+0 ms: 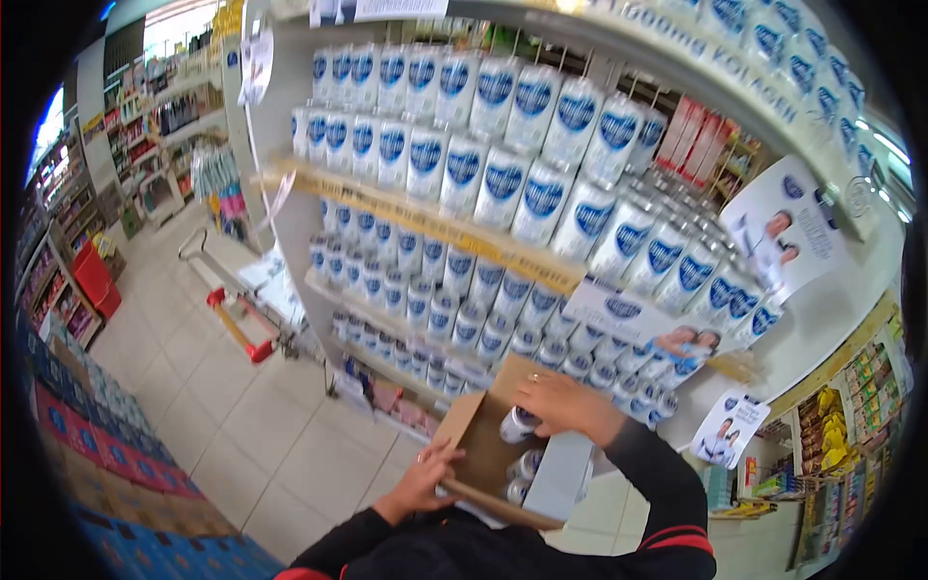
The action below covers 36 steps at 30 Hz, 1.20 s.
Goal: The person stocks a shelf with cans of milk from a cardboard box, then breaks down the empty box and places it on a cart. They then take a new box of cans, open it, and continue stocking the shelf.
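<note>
An open cardboard box (466, 425) is in front of my body, its flaps folded out. My left hand (425, 480) grips the left edge of the box, fingers curled over the rim. Inside the box, a white can (519, 425) with a blue label leans near the far end. Over that can, my right hand (563, 402) is curled, its fingers around the can's upper part, and partly hides it. More white cans (525, 466) lie nearer to me in the box, half covered by the pale right flap (561, 476).
Ahead stands a shelf unit (435, 215) stocked with rows of white-and-blue cans (505, 181). A promotional card (619, 314) hangs from its edge. On the left is a red pallet jack (237, 329) on the tiled floor (193, 396). Stacked cartons (106, 464) line the lower left.
</note>
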{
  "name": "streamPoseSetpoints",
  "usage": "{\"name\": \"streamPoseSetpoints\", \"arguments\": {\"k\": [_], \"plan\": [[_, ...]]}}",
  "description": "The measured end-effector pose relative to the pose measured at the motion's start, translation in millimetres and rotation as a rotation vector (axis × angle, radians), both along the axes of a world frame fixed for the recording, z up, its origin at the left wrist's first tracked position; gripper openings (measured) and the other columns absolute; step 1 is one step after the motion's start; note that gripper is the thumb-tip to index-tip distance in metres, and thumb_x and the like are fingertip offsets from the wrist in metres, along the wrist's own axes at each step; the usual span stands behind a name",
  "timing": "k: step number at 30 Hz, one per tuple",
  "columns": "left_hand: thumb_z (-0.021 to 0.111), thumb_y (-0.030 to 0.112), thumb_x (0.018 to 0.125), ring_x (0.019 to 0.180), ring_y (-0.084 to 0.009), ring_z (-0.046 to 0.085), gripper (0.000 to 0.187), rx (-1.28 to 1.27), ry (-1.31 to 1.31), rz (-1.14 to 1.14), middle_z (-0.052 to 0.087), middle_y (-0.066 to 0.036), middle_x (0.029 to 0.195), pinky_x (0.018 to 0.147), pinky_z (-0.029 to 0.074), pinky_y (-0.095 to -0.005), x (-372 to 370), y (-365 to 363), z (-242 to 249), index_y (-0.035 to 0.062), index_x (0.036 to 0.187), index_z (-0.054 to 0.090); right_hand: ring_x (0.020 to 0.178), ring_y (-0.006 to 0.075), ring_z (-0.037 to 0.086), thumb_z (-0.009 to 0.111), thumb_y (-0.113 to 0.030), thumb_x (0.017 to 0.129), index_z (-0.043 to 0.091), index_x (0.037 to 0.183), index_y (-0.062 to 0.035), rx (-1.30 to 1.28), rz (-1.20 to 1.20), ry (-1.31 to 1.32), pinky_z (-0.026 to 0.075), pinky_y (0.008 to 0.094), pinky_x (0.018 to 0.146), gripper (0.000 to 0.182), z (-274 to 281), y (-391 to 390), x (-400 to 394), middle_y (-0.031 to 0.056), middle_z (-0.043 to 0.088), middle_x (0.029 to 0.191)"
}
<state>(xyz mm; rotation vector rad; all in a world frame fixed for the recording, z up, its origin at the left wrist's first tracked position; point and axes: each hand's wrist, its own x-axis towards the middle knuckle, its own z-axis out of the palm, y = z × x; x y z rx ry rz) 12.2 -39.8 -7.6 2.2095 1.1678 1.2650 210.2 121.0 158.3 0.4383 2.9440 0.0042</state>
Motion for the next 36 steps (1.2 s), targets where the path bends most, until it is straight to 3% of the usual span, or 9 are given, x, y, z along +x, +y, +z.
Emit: {"name": "streamPoseSetpoints", "arguments": {"k": [4,6,10,12,15,17,23,27,36], "plan": [[0.076,0.023,0.056,0.114,-0.0361,0.037,0.039,0.03,0.025,0.012,0.048,-0.01,0.114,0.092,0.031,-0.0433,3.2,-1.1,1.1,0.0106,0.077,0.045,0.079,0.0287,0.051,0.07,-0.017,0.052,0.051,0.094,-0.0048,0.08,-0.066,0.511,0.042,0.0364,0.069,0.048,112.1,-27.2,22.7,0.0098,0.05,0.085],[0.076,0.023,0.055,0.113,-0.0365,0.037,0.04,-0.019,-0.001,0.054,0.048,-0.01,0.114,0.091,0.031,-0.0432,4.9,-2.3,0.7,0.0103,0.076,0.045,0.076,0.0277,0.051,0.069,-0.014,0.052,0.051,0.097,-0.0045,0.251,-0.141,0.746,0.044,0.0346,0.065,0.05,157.5,-44.3,37.3,0.0104,0.049,0.084],[0.079,0.022,0.053,0.115,-0.0378,0.034,0.044,-0.028,0.005,0.017,0.047,-0.01,0.114,0.091,0.029,-0.0461,5.8,-1.3,-1.3,0.0111,0.079,0.046,0.071,0.024,0.052,0.065,-0.004,0.052,0.05,0.098,-0.0023,0.685,-0.299,1.058,0.046,0.0303,0.056,0.048,208.6,-44.1,46.2,0.0118,0.045,0.087],[0.076,0.016,0.058,0.115,-0.0401,0.033,0.039,0.017,-0.093,0.025,0.045,-0.016,0.117,0.092,0.03,-0.0473,11.0,-1.1,-0.1,0.0074,0.079,0.044,0.07,0.0249,0.051,0.063,-0.004,0.056,0.049,0.102,-0.001,0.862,-0.282,1.132,0.046,0.0311,0.057,0.049,224.4,-22.5,40.3,0.0128,0.043,0.089],[0.077,0.014,0.055,0.114,-0.0414,0.033,0.041,-0.005,-0.104,0.01,0.045,-0.017,0.116,0.09,0.032,-0.0472,10.2,0.2,-6.0,0.0064,0.078,0.044,0.074,0.0274,0.053,0.063,-0.009,0.059,0.048,0.104,0.0007,0.98,-0.282,1.084,0.047,0.0329,0.061,0.048,236.5,29.2,40.1,0.0135,0.044,0.091],[0.077,0.014,0.055,0.113,-0.0418,0.034,0.042,-0.02,-0.123,-0.002,0.045,-0.018,0.115,0.09,0.031,-0.0473,10.9,0.8,-7.8,0.0063,0.078,0.043,0.081,0.0308,0.054,0.063,-0.015,0.061,0.048,0.106,0.0023,0.849,-0.422,1.014,0.047,0.0353,0.068,0.05,238.6,59.5,38.5,0.0144,0.045,0.095],[0.077,0.014,0.055,0.114,-0.0416,0.032,0.042,-0.002,-0.106,0.018,0.045,-0.018,0.115,0.092,0.03,-0.0473,11.5,2.0,-10.5,0.0062,0.078,0.043,0.089,0.0328,0.053,0.065,-0.019,0.06,0.048,0.108,0.0055,0.551,-0.553,1.004,0.045,0.0362,0.076,0.057,254.3,122.1,42.7,0.0197,0.047,0.102],[0.078,0.013,0.054,0.115,-0.0413,0.032,0.043,-0.036,-0.173,0.027,0.045,-0.018,0.115,0.092,0.029,-0.0471,13.6,3.2,-21.1,0.0059,0.078,0.043,0.091,0.0332,0.053,0.065,-0.021,0.059,0.052,0.105,0.0052,0.562,-0.541,0.97,0.044,0.0358,0.079,0.055,263.5,146.3,39.2,0.0217,0.049,0.1],[0.078,0.014,0.054,0.113,-0.0419,0.034,0.044,0.036,-0.156,0.002,0.045,-0.018,0.116,0.088,0.032,-0.0482,8.9,3.4,-24.1,0.0057,0.08,0.044,0.098,0.0331,0.051,0.062,-0.026,0.059,0.055,0.107,-0.0036,0.34,-0.626,0.819,0.042,0.034,0.084,0.053,272.7,175.9,37.3,0.0228,0.05,0.107]]}}
